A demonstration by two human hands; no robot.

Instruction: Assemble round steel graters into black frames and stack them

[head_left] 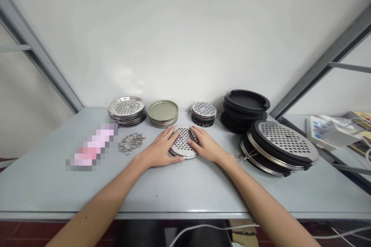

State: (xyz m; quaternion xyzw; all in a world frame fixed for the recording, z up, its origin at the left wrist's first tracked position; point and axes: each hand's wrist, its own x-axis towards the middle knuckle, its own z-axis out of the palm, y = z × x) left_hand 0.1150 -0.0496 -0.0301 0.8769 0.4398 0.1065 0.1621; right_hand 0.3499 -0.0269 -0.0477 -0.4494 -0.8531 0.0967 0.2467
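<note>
A round perforated metal plate lies on the grey table in front of me, showing rows of small slots. My left hand grips its left side, with fingers reaching over the top and the thumb along the near rim. On the opposite side, my right hand holds the plate, its fingers at the far right edge and its thumb on the slotted face. The palms cover parts of the rim. Just left of my left hand is a small pile of metal clips.
Along the wall stand stacks of slotted plates, plain greenish discs, small perforated discs and black rings. Assembled black-rimmed plates lean at right. White boxes lie beyond the frame post. A blurred-out patch covers something left.
</note>
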